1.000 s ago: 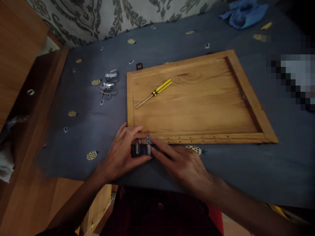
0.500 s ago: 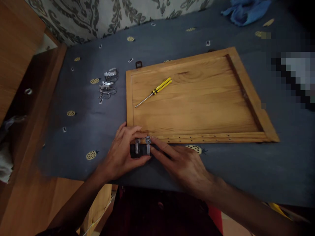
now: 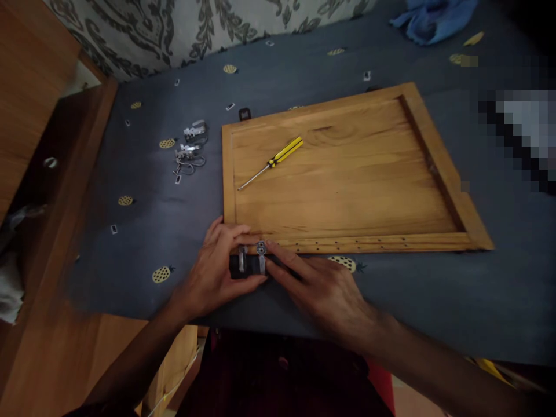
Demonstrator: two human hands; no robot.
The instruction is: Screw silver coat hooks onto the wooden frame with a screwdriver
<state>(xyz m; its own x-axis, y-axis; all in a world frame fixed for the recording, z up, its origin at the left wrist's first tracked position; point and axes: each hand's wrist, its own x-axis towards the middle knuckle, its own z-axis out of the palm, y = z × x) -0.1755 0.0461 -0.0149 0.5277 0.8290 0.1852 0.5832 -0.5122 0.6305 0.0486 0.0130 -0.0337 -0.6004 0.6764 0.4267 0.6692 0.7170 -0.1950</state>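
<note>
At the near left corner of a framed wooden panel [image 3: 347, 185], a small metal fitting [image 3: 261, 248] with a dark part and silver strips lies against the edge. My left hand [image 3: 212, 266] is closed around its left side, with the thumb below and the fingers above on the frame. The index and middle fingertips of my right hand [image 3: 324, 284] press on the fitting's right side; its thumb is hidden. On the panel lies a screwdriver [image 3: 284, 153] with a yellow and black handle, its tip pointing towards the near left.
Several silver metal latches with wire loops [image 3: 190, 152] lie left of the panel on the patterned blue tablecloth [image 3: 147, 243]. A dark square loop [image 3: 244, 114] sits at the panel's far edge. A blue cloth [image 3: 434, 20] rests at the back right. Wooden furniture [image 3: 35, 104] borders the left.
</note>
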